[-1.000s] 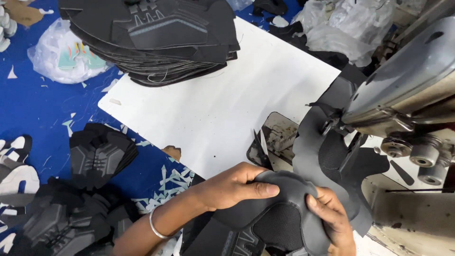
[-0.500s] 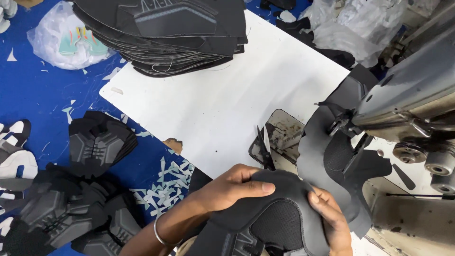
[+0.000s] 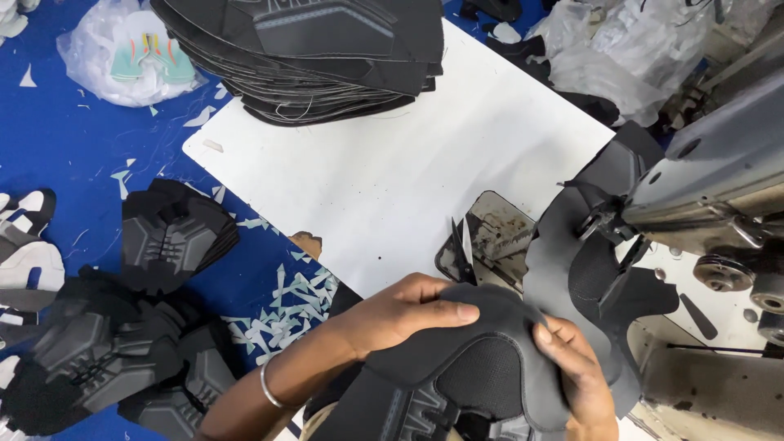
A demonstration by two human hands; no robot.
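A black shoe upper (image 3: 482,367) with a mesh panel lies curved in front of me near the bottom of the head view. My left hand (image 3: 404,314) grips its top edge from the left, thumb stretched along the rim. My right hand (image 3: 576,371) pinches its right edge, close to another black upper piece (image 3: 572,269) that hangs under the head of a grey sewing machine (image 3: 710,171). A silver bangle (image 3: 269,388) sits on my left wrist.
A white board (image 3: 392,163) covers the table, with a tall stack of black uppers (image 3: 318,49) at its far end. More black pieces (image 3: 171,233) are piled on the blue surface at left, among pale scraps (image 3: 282,306). Clear plastic bags (image 3: 131,53) lie at the back.
The view has shifted slightly. Both hands keep their hold on the black upper, with the left thumb now stretched further along its rim.
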